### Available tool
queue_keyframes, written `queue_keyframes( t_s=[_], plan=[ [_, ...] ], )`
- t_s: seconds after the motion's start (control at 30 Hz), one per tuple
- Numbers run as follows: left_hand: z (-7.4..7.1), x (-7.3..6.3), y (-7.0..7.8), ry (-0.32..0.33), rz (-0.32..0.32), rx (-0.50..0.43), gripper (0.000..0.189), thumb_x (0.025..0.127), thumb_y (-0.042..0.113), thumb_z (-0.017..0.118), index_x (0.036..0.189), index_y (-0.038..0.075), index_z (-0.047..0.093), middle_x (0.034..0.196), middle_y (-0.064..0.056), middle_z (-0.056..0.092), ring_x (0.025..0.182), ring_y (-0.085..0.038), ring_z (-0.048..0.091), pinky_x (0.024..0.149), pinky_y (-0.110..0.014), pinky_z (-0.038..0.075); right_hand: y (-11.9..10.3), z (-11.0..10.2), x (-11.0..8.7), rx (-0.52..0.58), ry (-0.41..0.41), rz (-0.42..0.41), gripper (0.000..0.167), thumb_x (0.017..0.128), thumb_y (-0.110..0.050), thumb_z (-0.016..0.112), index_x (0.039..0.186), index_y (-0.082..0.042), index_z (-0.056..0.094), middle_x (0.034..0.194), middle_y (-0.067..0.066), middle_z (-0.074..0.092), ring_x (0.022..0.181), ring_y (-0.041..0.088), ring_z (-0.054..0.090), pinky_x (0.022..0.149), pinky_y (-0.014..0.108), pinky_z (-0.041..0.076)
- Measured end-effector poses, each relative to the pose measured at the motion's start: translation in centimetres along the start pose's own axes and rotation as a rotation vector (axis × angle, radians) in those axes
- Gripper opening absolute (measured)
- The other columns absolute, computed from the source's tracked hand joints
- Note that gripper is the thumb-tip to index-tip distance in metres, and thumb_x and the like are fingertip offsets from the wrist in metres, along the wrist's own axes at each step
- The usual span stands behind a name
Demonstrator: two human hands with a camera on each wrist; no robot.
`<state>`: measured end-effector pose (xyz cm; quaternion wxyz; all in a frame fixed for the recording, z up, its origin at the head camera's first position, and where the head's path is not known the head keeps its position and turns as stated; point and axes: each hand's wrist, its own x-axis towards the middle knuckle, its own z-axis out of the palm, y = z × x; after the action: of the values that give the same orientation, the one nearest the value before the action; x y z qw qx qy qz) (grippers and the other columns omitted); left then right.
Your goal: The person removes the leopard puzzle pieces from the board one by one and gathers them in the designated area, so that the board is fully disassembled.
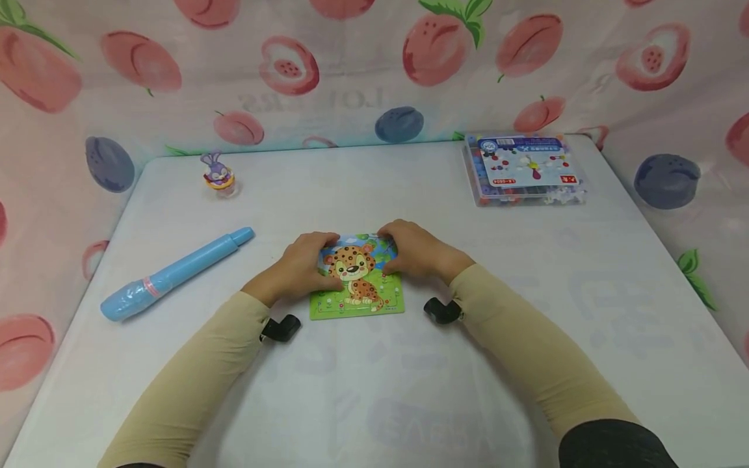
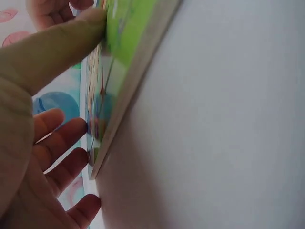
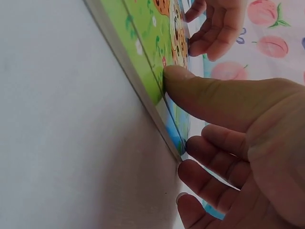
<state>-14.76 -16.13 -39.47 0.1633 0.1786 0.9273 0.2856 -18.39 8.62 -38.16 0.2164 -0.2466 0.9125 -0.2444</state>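
A small flat puzzle board (image 1: 358, 302) with a cartoon leopard on green and blue lies on the white table. My left hand (image 1: 303, 265) holds its left side, thumb on the picture and fingers by the far edge. On the opposite side my right hand (image 1: 422, 252) grips the board near its upper right corner. In the left wrist view, the left thumb (image 2: 62, 47) presses the green face of the board (image 2: 131, 36). The right wrist view has the right thumb (image 3: 209, 93) on the board's face (image 3: 143, 52), with fingertips at its edge.
A light blue tube-shaped thing (image 1: 178, 270) with a wrapped end lies at the left. Behind it stands a small purple rabbit-eared figure (image 1: 219, 174). A clear plastic box (image 1: 526, 170) of colourful pieces sits at the back right. Fruit-printed cloth (image 1: 339, 78) hangs behind the table (image 1: 374, 403).
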Motion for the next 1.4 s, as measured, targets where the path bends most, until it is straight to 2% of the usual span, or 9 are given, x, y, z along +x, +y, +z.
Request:
queue_keyframes(
  t_s=[0.33,0.7,1.17,1.4],
  plan=[
    [0.2,-0.4,1.2,-0.013,0.032,0.028,0.08,0.083,0.032,0.083,0.148,0.005,0.046,0.147,-0.015,0.046,0.138,-0.033,0.035,0.104,-0.055,0.026,0.1,0.0,0.1,0.007,0.006,-0.021,0.07,0.085,-0.017,0.082,0.142,0.005,0.047,0.141,0.018,0.051,0.131,0.03,0.045,0.114,0.039,0.033],
    [0.2,0.4,1.3,-0.055,0.032,0.043,0.08,0.083,0.033,0.084,0.148,0.008,0.046,0.146,-0.01,0.049,0.138,-0.03,0.034,0.11,-0.054,0.025,0.1,-0.7,0.2,-0.016,-0.003,0.005,0.057,0.091,-0.011,0.074,0.141,0.004,0.05,0.139,0.016,0.054,0.131,0.03,0.047,0.113,0.041,0.034],
    [0.2,0.5,1.4,-0.069,0.014,0.04,0.079,0.083,0.032,0.084,0.148,0.007,0.047,0.146,-0.01,0.05,0.138,-0.032,0.035,0.108,-0.057,0.027,0.0,-0.6,0.9,0.005,-0.039,0.009,0.057,0.091,-0.009,0.073,0.141,0.005,0.05,0.136,0.018,0.052,0.126,0.029,0.049,0.112,0.04,0.035],
    [0.2,0.6,1.4,-0.07,0.018,0.055,0.079,0.083,0.032,0.084,0.148,0.007,0.047,0.145,-0.01,0.05,0.138,-0.032,0.036,0.107,-0.058,0.028,0.0,-0.6,0.7,-0.002,-0.027,-0.003,0.057,0.09,-0.008,0.073,0.141,0.004,0.05,0.134,0.018,0.049,0.123,0.028,0.048,0.111,0.04,0.037]
  ],
)
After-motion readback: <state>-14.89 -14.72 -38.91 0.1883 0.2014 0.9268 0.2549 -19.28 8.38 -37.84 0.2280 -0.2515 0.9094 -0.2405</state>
